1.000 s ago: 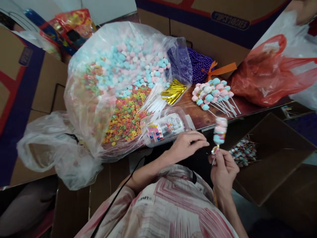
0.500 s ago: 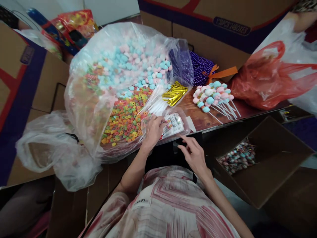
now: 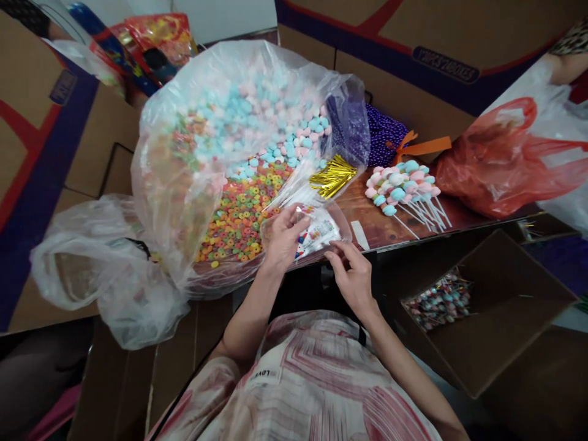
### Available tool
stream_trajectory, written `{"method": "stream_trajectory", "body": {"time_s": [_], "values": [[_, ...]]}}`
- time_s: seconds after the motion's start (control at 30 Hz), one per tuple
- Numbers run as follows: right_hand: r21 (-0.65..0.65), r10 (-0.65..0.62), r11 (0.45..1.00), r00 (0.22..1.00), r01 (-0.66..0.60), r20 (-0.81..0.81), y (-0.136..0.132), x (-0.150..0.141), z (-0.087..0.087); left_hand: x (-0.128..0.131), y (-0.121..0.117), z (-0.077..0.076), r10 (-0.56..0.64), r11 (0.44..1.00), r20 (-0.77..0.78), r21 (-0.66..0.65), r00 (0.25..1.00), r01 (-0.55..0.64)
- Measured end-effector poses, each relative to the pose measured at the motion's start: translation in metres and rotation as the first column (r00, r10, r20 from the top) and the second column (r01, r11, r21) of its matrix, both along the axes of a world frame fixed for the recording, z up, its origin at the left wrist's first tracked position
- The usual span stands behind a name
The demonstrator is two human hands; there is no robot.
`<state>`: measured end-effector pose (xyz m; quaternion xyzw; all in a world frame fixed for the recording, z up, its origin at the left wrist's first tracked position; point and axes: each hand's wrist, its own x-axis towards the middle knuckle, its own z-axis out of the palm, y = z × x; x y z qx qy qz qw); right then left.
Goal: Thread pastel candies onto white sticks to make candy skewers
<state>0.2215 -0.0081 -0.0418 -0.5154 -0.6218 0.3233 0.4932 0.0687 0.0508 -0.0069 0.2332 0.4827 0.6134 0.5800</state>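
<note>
A clear plastic tray (image 3: 345,228) at the table's front edge holds a stack of small printed plastic bags (image 3: 324,228). Over the tray's left side, my left hand (image 3: 282,240) is closed, with thumb and fingers pinching a clear printed bag from the stack. My right hand (image 3: 353,272) is at the tray's front right corner, its thumb and forefinger close together by the edge of the bags; what lies between them is too small to make out. Behind the tray are white sticks (image 3: 298,184) and gold twist ties (image 3: 334,176).
A big clear bag (image 3: 151,153) contains ring candies (image 3: 243,214) and pink and blue candies (image 3: 294,144). Candy skewers (image 3: 404,187) lie to the right, near a red plastic bag (image 3: 487,171). Below right, an open carton (image 3: 509,318) has wrapped skewers inside. Another person's arm shows top right.
My right hand has moved in to the tray's edge, and its fingers have drawn together. My left hand has shifted slightly, lifting at the printed bags. The whole view has swung a little.
</note>
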Motion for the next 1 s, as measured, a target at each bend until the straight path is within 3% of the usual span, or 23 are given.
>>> {"method": "stream_trajectory", "body": {"time_s": [0.13,0.27,0.33,0.47,0.67,0.77,1.0], "values": [[-0.098,-0.055,0.995,0.969,0.032,-0.24,0.006,-0.018,0.011,0.028,-0.004,0.014,-0.029,0.994,0.306,-0.091,0.952,0.059],[-0.189,-0.18,0.976,0.902,0.112,-0.393,0.014,-0.017,0.013,0.049,-0.011,0.013,-0.011,0.989,0.429,-0.129,0.903,0.073],[-0.223,-0.219,0.966,0.87,0.131,-0.441,0.017,-0.007,0.012,0.05,-0.013,0.011,-0.061,0.992,0.401,-0.079,0.914,0.101],[-0.215,-0.118,0.976,0.892,0.024,-0.436,0.019,0.014,0.012,0.046,-0.017,0.006,-0.107,0.993,0.249,-0.021,0.963,0.116],[-0.205,-0.189,0.973,0.867,0.103,-0.461,0.016,0.008,0.009,0.06,-0.02,-0.005,0.062,0.997,0.151,0.038,0.987,-0.068],[-0.222,-0.212,0.968,0.858,0.119,-0.467,0.017,0.006,0.01,0.064,-0.021,-0.009,0.082,0.991,0.052,0.103,0.995,-0.087],[-0.176,-0.224,0.97,0.907,0.171,-0.356,0.02,0.021,0.012,0.055,-0.02,-0.002,0.09,0.996,0.292,-0.032,0.952,-0.084]]}}
